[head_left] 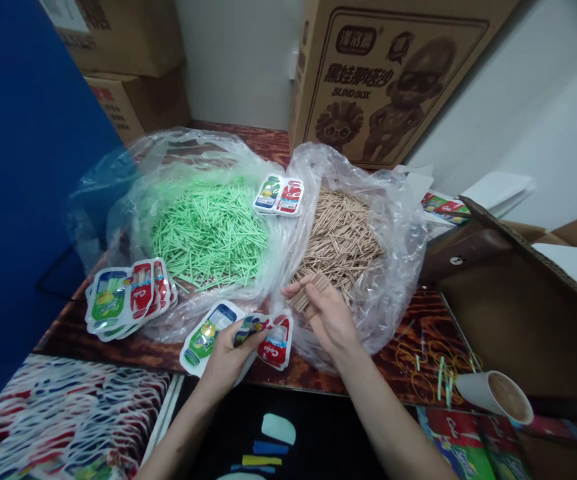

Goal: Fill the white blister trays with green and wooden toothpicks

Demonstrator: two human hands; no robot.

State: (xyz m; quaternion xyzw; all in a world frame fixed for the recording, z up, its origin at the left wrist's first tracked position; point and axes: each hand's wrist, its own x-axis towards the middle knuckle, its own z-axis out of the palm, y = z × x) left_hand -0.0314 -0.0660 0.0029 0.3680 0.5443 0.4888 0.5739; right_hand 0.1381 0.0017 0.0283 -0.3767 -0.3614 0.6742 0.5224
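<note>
My left hand is closed on a bottle-shaped packet with a green-and-blue half and a red Cola half, held at the table's front edge. My right hand has its fingers curled round a small bunch of brown sticks, at the front of a clear plastic bag. Inside that bag lies a heap of brown sticks. Left of it, another open bag holds a heap of green sticks. Between the heaps rests a pair of packets.
A stack of packets lies at the left table edge. Rubber bands and a tipped paper cup are at the right, beside an open cardboard box. A large printed carton stands behind.
</note>
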